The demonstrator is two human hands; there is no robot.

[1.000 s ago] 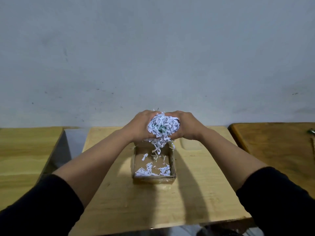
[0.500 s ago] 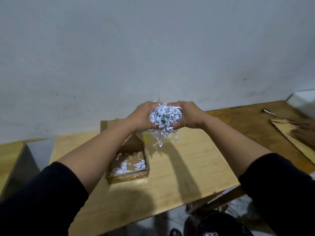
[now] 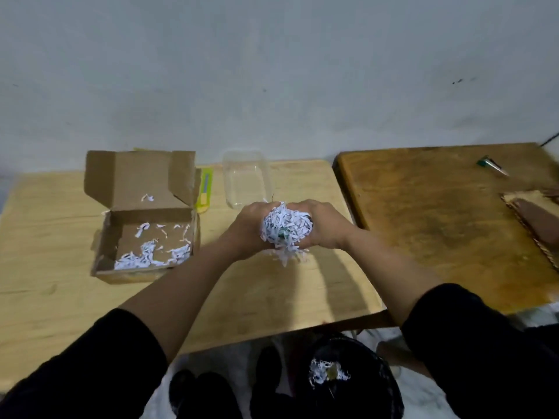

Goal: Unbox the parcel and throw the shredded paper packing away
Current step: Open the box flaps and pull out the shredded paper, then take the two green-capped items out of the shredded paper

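While both hands [image 3: 325, 226] clench the shredded paper [image 3: 284, 229], its loose strands trail downward.

The single head-worn camera looks forward and down over the wooden table [image 3: 54, 237], close above it.

A plain grey-white wall [image 3: 272, 71] fills the upper half, scuffed with a few dark specks toward 2 o'clock. Below it a pale wooden desk [image 3: 45, 237] runs from 9 o'clock to the centre. A darker, worn brown desk [image 3: 438, 222] stands just beside it at 3 o'clock. At 6 o'clock, light floor [image 3: 236, 361] shows under the desk edge. Lighting is dim and even.
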